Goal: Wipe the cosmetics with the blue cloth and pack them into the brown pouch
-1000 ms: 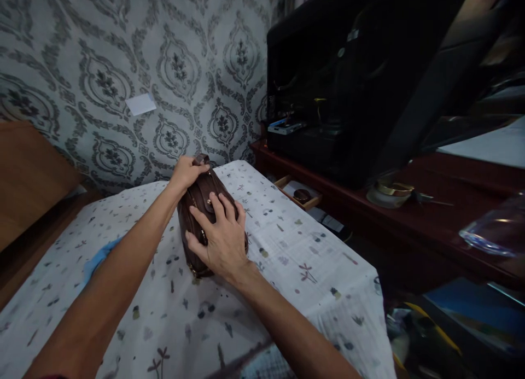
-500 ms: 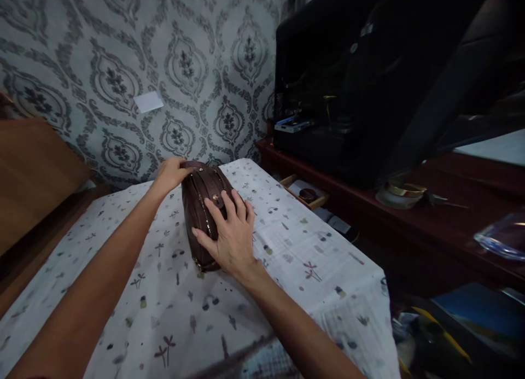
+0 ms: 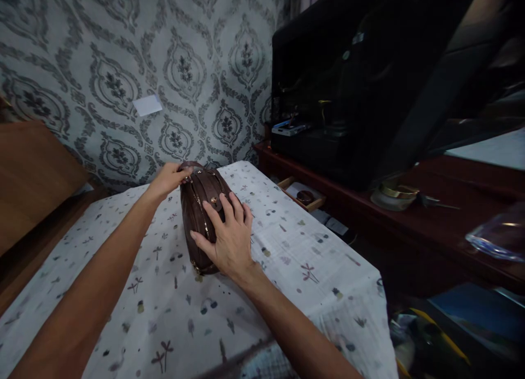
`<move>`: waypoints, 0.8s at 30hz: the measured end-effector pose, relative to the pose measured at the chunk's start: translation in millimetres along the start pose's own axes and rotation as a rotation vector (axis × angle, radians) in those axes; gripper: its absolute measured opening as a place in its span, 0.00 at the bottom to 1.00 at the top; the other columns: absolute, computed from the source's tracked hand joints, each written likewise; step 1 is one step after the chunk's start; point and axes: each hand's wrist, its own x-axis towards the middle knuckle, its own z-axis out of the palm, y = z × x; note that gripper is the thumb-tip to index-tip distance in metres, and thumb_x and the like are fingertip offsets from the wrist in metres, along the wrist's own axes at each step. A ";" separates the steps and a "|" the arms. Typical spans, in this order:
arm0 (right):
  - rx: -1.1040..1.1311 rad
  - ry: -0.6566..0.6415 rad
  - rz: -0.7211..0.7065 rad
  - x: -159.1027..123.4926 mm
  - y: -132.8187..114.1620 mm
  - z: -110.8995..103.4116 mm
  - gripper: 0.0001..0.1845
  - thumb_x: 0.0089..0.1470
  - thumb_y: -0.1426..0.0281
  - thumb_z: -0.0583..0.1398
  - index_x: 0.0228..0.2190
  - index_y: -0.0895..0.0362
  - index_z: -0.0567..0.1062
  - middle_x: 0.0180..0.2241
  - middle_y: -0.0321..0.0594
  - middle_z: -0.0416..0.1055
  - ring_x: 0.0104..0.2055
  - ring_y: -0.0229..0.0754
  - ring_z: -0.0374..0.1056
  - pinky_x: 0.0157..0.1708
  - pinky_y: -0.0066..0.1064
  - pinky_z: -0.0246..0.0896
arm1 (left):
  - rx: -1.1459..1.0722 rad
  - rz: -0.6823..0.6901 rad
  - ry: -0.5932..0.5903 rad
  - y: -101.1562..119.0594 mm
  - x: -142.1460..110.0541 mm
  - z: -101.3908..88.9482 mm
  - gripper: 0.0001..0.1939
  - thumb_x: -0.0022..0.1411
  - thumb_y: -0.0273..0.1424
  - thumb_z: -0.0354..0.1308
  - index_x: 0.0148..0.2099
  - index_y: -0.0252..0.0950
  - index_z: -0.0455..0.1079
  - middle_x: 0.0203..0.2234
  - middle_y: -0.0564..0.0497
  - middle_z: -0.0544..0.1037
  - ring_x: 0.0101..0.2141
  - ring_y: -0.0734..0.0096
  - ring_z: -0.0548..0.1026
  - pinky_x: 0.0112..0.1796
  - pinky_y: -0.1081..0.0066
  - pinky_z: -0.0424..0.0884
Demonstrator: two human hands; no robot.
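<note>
A dark brown handbag (image 3: 191, 220) with gold zips and a round gold stud stands on a white cloth (image 3: 311, 280) printed with small plants and birds. At the bag's far left corner, my left hand (image 3: 169, 179) is closed, its thumb and fingers pinching near the zip end beside the strap. My right hand (image 3: 232, 237) lies spread over the near right part of the bag's top, fingers apart, and hides part of the zips. A small gold pull hangs at the bag's near bottom edge.
A dark red shelf (image 3: 435, 220) on the right bears a black television (image 3: 328, 83), a roll of tape (image 3: 396, 194) and keys (image 3: 435, 200). Below it, a small drawer (image 3: 305, 193) juts out beside the cloth. A brown wooden board (image 3: 36, 176) leans at the left.
The whole view has shifted slightly. My left hand's fingers have closed at the zip end by the strap; my right hand stays spread on the bag.
</note>
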 end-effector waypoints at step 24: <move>0.039 -0.009 0.164 -1.7 15.5 -1.4 0.23 0.69 0.66 0.49 0.58 0.63 0.70 0.64 0.52 0.64 0.66 0.53 0.56 0.64 0.48 0.53 | 0.232 0.136 -0.032 24.6 -10.8 45.8 0.10 0.53 0.40 0.62 0.32 0.39 0.75 0.26 0.51 0.75 0.34 0.60 0.71 0.40 0.66 0.64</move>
